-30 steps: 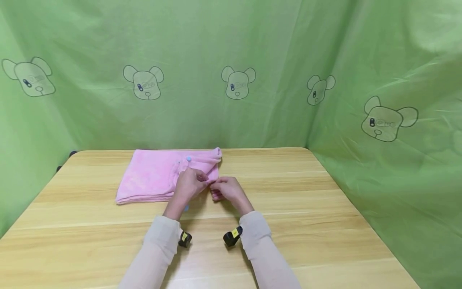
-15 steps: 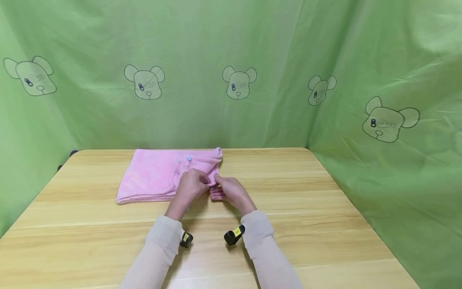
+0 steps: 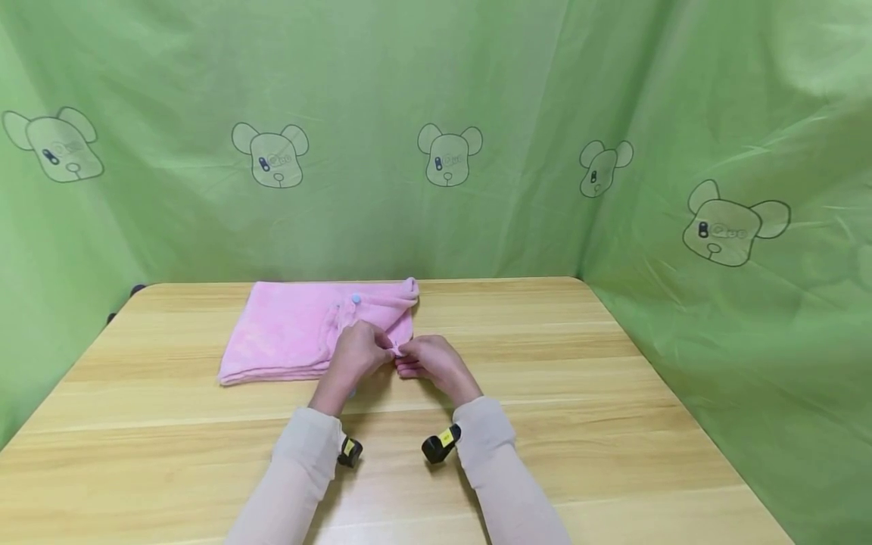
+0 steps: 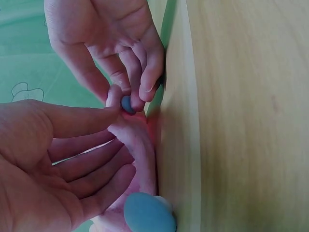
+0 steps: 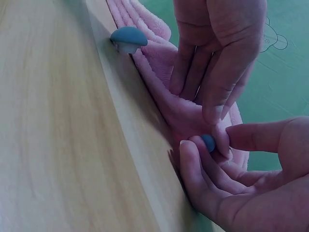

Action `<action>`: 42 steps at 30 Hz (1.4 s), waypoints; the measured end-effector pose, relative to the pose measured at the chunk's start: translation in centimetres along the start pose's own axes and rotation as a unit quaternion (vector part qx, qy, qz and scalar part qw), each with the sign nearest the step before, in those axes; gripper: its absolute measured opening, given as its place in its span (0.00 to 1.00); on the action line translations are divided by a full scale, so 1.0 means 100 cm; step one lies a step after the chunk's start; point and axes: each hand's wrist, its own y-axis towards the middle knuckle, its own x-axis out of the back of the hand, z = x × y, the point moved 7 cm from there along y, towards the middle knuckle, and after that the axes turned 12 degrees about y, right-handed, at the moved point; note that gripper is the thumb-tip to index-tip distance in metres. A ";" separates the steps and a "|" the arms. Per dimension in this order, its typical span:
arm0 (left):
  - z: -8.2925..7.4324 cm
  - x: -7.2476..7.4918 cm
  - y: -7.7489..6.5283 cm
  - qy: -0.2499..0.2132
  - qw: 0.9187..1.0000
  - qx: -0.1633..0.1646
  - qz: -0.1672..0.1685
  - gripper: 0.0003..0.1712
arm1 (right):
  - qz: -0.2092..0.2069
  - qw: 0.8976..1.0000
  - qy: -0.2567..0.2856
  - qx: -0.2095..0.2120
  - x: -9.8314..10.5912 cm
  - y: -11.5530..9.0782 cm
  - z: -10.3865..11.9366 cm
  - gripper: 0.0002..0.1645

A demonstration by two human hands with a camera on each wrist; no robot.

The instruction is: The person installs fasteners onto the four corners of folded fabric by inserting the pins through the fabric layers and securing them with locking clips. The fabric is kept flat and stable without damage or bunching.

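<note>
A pink plush cloth (image 3: 286,329) lies folded at the table's far side, its near right corner bunched between both hands. My left hand (image 3: 359,352) pinches the cloth's edge between thumb and fingers. Facing it, my right hand (image 3: 439,362) grips the same edge, thumb on one side and fingers on the other. A small round blue piece (image 5: 208,143) shows at the right fingertips against the cloth. Nearer the left wrist is a blue mushroom-shaped fastener (image 5: 128,38) with a pale stem at the cloth's edge. Another light blue piece (image 3: 356,300) sits on top of the cloth.
The wooden table (image 3: 579,424) spreads around the cloth and under both forearms. Green curtains (image 3: 381,227) with printed bear heads hang behind and at both sides. A small black camera (image 3: 440,445) is strapped at the right wrist, another camera (image 3: 350,452) at the left.
Half a second ago my right thumb was lifted from the cloth; now it presses back onto the edge. My left hand keeps its pinch, and the cloth lies almost unchanged.
</note>
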 end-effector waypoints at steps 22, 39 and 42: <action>0.002 -0.002 -0.001 0.001 0.999 0.004 0.043 0.10 | -0.007 1.000 0.005 0.019 -0.001 -0.002 0.000 0.11; 0.012 0.022 -0.018 0.067 0.993 0.008 0.093 0.08 | -0.006 1.000 -0.002 0.019 -0.003 -0.002 0.001 0.11; 0.016 0.025 -0.024 0.091 0.990 0.021 0.106 0.10 | -0.007 1.000 -0.003 0.020 -0.003 -0.003 0.001 0.11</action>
